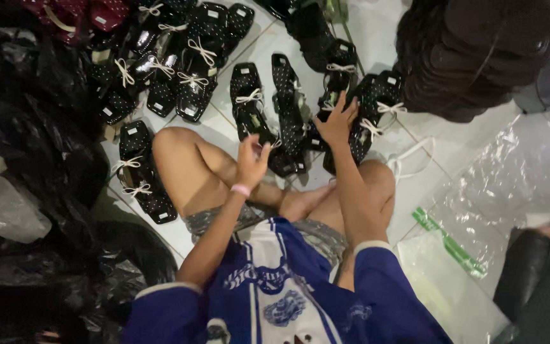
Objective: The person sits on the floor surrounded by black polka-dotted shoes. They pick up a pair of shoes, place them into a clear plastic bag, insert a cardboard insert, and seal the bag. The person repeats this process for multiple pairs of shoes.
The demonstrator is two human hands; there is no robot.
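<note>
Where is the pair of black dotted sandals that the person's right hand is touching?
In the head view, that pair of black dotted sandals lies on the white tiled floor right of centre, under the right hand, just beyond the person's right knee.

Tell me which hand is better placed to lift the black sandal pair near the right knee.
The right hand. It already rests with spread fingers on that tied sandal pair. The left hand is raised over the lap, nearer another pair, touching nothing clearly.
</note>
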